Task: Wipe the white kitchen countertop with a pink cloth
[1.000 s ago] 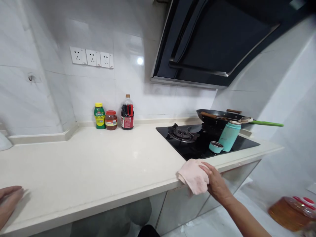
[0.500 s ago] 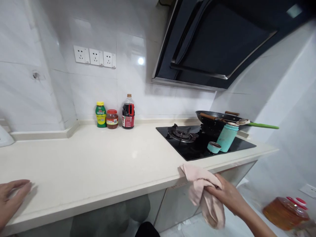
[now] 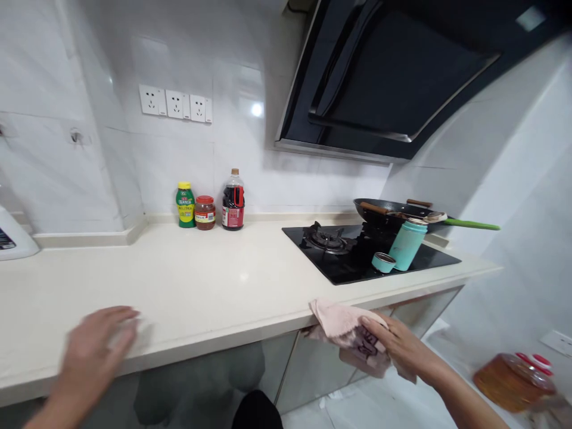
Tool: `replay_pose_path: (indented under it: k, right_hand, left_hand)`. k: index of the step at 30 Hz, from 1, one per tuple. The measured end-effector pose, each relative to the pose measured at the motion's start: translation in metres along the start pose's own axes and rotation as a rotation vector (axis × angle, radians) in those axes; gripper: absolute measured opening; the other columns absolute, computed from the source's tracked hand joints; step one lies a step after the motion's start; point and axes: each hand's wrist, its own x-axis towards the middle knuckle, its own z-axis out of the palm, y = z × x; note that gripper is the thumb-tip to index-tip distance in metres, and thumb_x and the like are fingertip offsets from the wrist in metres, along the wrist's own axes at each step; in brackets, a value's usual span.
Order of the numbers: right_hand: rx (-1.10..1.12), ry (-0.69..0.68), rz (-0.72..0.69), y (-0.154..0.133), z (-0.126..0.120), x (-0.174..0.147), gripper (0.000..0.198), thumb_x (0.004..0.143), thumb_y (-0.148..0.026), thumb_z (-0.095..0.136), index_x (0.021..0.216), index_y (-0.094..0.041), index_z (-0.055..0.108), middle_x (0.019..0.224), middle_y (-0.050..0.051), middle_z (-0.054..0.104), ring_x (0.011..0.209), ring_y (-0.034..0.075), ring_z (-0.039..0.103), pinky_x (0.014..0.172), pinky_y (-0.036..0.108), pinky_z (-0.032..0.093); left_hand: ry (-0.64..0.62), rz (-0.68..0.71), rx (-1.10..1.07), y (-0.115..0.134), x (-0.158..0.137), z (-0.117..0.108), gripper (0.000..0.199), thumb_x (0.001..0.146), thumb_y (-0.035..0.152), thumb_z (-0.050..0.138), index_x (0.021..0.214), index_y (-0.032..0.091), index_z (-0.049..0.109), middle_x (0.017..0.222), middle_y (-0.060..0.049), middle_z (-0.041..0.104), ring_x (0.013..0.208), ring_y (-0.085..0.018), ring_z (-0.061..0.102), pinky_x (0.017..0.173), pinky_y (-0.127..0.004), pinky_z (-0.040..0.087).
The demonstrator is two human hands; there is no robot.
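My right hand (image 3: 395, 342) grips a pink cloth (image 3: 342, 322) at the counter's front edge, below the stove. One corner of the cloth touches the edge, and the rest hangs in folds with some dark printing on it. My left hand (image 3: 99, 342), slightly blurred, hovers over the front of the white counter (image 3: 196, 280) at the left. Its fingers are stretched out and it holds nothing.
Against the wall stand a green squeeze bottle (image 3: 185, 205), a red-lidded jar (image 3: 205, 213) and a dark sauce bottle (image 3: 233, 202). On the black stove (image 3: 348, 262) are a turquoise flask (image 3: 407, 244), its cup (image 3: 383, 263) and a wok (image 3: 393, 208). A range hood (image 3: 384, 83) overhangs it.
My left hand has moved right, in over the counter. My right hand has shifted slightly left with the cloth, which now hangs less low and shows its printing.
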Motion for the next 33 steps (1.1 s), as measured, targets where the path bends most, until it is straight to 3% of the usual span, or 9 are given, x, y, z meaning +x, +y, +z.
replay_pose_path:
  k: [2,5,7,9,13,20,24,29,33]
  right_hand:
    - [0.017,-0.014,0.019,-0.008,0.0,-0.011,0.06,0.092,-0.074,0.042,0.113,-0.025,0.069,0.113,0.005,0.071,0.107,0.031,0.063,0.096,0.04,0.049]
    - [0.045,-0.054,-0.001,-0.021,0.004,-0.027,0.059,0.094,-0.073,0.042,0.117,-0.025,0.067,0.119,0.005,0.069,0.115,0.031,0.059,0.1,0.038,0.047]
    - [0.067,-0.078,-0.029,-0.026,0.01,-0.037,0.057,0.093,-0.073,0.043,0.112,-0.025,0.068,0.115,0.005,0.07,0.114,0.031,0.059,0.1,0.037,0.047]
    - [0.081,-0.089,-0.041,-0.025,0.016,-0.045,0.057,0.093,-0.074,0.041,0.099,-0.024,0.068,0.103,0.005,0.071,0.103,0.03,0.062,0.093,0.036,0.049]
    - [0.082,-0.027,0.046,-0.009,0.019,-0.061,0.062,0.092,-0.078,0.035,0.079,-0.023,0.06,0.084,0.004,0.066,0.087,0.027,0.06,0.079,0.034,0.05]
    - [0.05,-0.346,-0.066,0.014,0.02,-0.071,0.051,0.097,-0.067,0.042,0.091,-0.022,0.065,0.092,0.002,0.065,0.089,0.025,0.06,0.079,0.032,0.048]
    - [0.096,-0.189,-0.149,0.017,0.021,-0.066,0.045,0.1,-0.058,0.04,0.103,-0.022,0.067,0.114,0.006,0.066,0.109,0.028,0.058,0.1,0.039,0.044]
    - [0.132,0.014,-0.104,0.033,0.036,-0.061,0.034,0.093,-0.047,0.046,0.102,-0.02,0.064,0.102,0.005,0.07,0.098,0.028,0.062,0.089,0.038,0.05]
    - [0.057,0.079,-0.066,0.058,0.063,-0.061,0.024,0.084,-0.042,0.052,0.089,-0.021,0.062,0.093,0.004,0.07,0.091,0.029,0.063,0.085,0.039,0.05]
  left_hand:
    - [-0.084,0.043,-0.233,0.081,-0.008,0.036,0.019,0.09,0.032,0.06,0.107,0.033,0.068,0.11,-0.001,0.071,0.108,-0.024,0.064,0.098,-0.041,0.05]
    - [-0.421,0.003,-0.566,0.192,-0.015,0.09,0.036,0.093,0.03,0.059,0.129,0.03,0.061,0.132,-0.005,0.063,0.122,-0.021,0.059,0.106,-0.038,0.047]
    - [-0.62,-0.022,-0.732,0.246,-0.014,0.12,0.069,0.084,0.039,0.072,0.147,0.026,0.046,0.15,-0.011,0.049,0.137,-0.026,0.047,0.114,-0.042,0.041]
    - [-0.734,-0.005,-0.822,0.28,-0.011,0.143,0.072,0.081,0.039,0.075,0.147,0.024,0.048,0.149,-0.013,0.049,0.137,-0.028,0.046,0.115,-0.043,0.039]
    - [-0.837,0.134,-0.914,0.307,-0.004,0.166,0.03,0.097,0.034,0.05,0.118,0.025,0.069,0.115,-0.007,0.071,0.111,-0.023,0.062,0.103,-0.038,0.044]
    - [-0.807,-0.111,-1.023,0.326,0.011,0.174,0.036,0.099,0.04,0.037,0.085,0.019,0.063,0.085,-0.003,0.065,0.081,-0.018,0.059,0.079,-0.029,0.045]
    - [-0.844,-0.254,-1.158,0.349,0.021,0.181,0.03,0.095,0.042,0.041,0.081,0.021,0.057,0.082,-0.001,0.061,0.081,-0.017,0.055,0.081,-0.029,0.043]
    - [-0.866,-0.519,-1.317,0.369,0.026,0.188,0.025,0.088,0.045,0.05,0.08,0.022,0.058,0.078,-0.003,0.059,0.077,-0.019,0.052,0.078,-0.034,0.043]
    - [-0.862,-0.514,-1.402,0.369,0.037,0.174,0.024,0.089,0.044,0.05,0.083,0.023,0.06,0.078,-0.002,0.058,0.074,-0.018,0.052,0.076,-0.033,0.043]
